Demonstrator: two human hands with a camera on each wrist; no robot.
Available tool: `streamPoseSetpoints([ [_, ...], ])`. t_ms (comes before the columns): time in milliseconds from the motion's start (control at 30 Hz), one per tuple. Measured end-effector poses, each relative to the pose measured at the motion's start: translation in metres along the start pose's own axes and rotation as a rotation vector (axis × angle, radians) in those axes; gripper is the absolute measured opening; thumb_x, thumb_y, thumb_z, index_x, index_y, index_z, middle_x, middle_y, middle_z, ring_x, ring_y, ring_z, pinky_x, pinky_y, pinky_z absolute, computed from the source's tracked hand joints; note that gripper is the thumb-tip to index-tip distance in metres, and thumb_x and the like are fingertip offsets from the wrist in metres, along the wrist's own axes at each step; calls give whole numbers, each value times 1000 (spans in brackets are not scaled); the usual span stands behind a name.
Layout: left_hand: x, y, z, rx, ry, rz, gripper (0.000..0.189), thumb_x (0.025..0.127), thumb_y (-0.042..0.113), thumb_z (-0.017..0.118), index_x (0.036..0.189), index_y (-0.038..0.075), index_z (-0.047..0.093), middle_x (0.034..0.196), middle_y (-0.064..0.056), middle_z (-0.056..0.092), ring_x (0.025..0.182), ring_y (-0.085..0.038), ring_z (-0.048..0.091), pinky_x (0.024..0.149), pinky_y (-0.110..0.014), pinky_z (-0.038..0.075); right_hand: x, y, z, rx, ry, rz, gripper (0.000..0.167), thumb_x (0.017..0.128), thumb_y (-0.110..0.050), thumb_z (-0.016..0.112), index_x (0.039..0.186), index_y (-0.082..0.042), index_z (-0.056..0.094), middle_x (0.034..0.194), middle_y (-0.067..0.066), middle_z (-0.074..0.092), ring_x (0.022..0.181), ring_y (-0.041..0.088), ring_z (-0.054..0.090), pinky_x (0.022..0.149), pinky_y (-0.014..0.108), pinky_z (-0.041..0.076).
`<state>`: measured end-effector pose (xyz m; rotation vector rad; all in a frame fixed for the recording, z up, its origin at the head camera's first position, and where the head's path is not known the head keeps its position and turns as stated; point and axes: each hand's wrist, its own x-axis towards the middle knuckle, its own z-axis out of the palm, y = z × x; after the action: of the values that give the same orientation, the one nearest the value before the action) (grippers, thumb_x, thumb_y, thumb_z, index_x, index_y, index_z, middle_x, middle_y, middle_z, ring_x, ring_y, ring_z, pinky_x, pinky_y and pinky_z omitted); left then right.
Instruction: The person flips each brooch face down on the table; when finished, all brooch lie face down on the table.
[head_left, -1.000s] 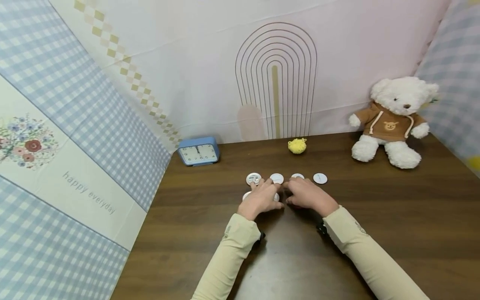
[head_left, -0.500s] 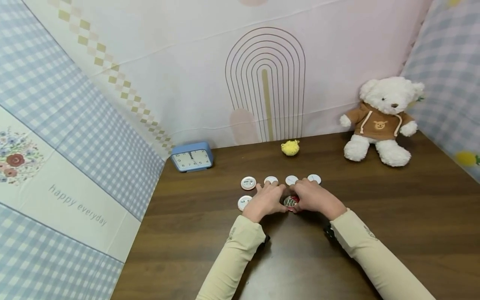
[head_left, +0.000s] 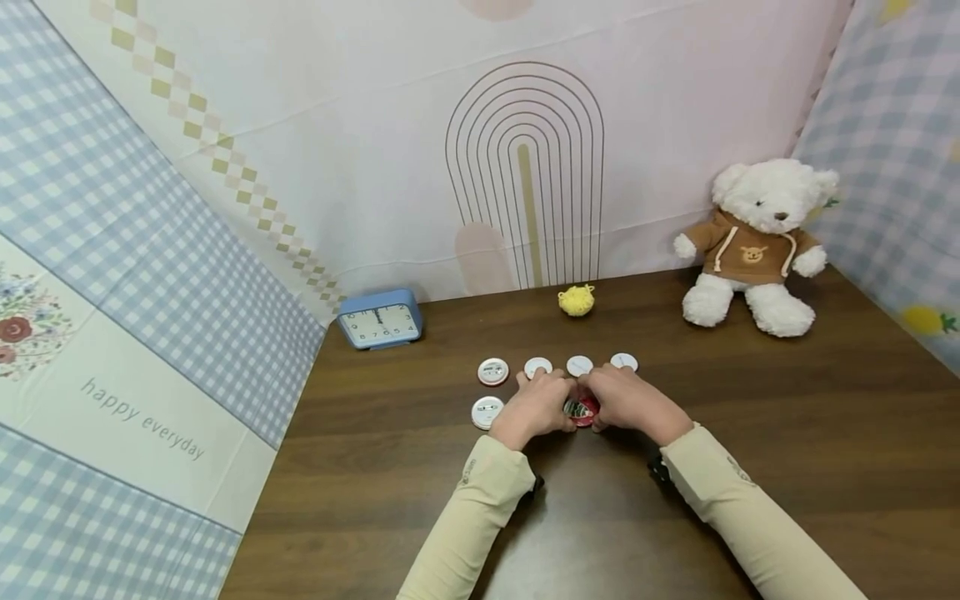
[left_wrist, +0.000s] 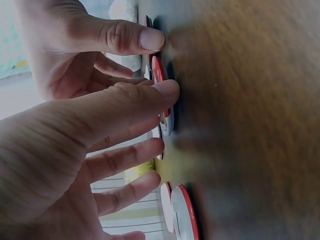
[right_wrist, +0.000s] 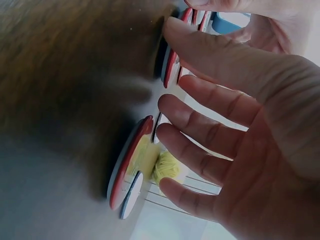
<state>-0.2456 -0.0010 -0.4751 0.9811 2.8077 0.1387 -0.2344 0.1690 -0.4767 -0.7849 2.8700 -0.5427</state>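
Observation:
A pin-back button badge (head_left: 582, 410) with a red, dark-patterned face shows between my hands in the head view, face up and close to the table. My left hand (head_left: 534, 407) pinches its left edge, the thumb in front of it in the left wrist view. On the other edge, my right hand (head_left: 630, 398) has thumb and forefinger at the badge (right_wrist: 171, 67), its other fingers spread. Behind the hands, several badges lie white back up in a row, among them one at the left end (head_left: 492, 371). Another white-backed badge (head_left: 487, 412) lies left of my left hand.
A red-and-yellow-faced badge (right_wrist: 132, 165) lies beside my right hand. Farther back sit a yellow yarn ball (head_left: 576, 301), a blue alarm clock (head_left: 380, 320) and a white teddy bear (head_left: 753, 250) in a brown hoodie. Patterned cloth hangs behind the wooden table (head_left: 360, 492).
A red badge face has come into view between the hands, where only white backs showed one second ago. My hands have drawn slightly toward me; the head view has shifted a little.

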Motion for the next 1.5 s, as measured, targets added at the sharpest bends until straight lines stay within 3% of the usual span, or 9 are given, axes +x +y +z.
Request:
streamPoseSetpoints([
  [233, 2, -3, 0, -15, 24, 56, 16, 83, 28, 85, 96, 23, 77, 89, 10, 69, 89, -14, 60, 88, -50, 39, -1, 1, 0, 18, 5, -33, 29, 63, -2, 86, 75, -15, 63, 66, -7, 54, 62, 13, 48, 61, 36, 43],
  [600, -2, -10, -8, -92, 27, 112, 1, 87, 22, 81, 87, 22, 80, 78, 16, 70, 75, -4, 59, 82, -42, 39, -1, 0, -8, 57, -33, -83, 21, 76, 1, 81, 70, -14, 66, 63, -10, 55, 58, 8, 45, 58, 29, 42],
  [1000, -8, -19, -15, -71, 76, 192, 12, 92, 13, 73, 85, 21, 78, 74, 16, 63, 70, -4, 56, 74, -40, 47, -1, -3, -17, 57, 10, -181, 17, 85, 4, 73, 74, -10, 74, 65, -10, 62, 58, 4, 47, 56, 25, 43],
  [1300, -11, -18, -19, -38, 89, 185, 14, 93, 12, 71, 83, 19, 78, 70, 12, 62, 69, -8, 56, 78, -41, 45, 0, -3, -18, 55, 34, -219, 18, 81, 11, 69, 80, -5, 78, 69, -5, 67, 59, 4, 49, 56, 25, 44],
  [1500, -13, -19, -17, -44, 102, 180, 19, 91, 5, 67, 79, 17, 75, 64, 9, 55, 66, -9, 52, 74, -39, 45, 0, -2, -16, 61, 36, -227, 23, 81, 12, 66, 76, -8, 76, 65, -4, 65, 57, 4, 44, 53, 24, 41],
])
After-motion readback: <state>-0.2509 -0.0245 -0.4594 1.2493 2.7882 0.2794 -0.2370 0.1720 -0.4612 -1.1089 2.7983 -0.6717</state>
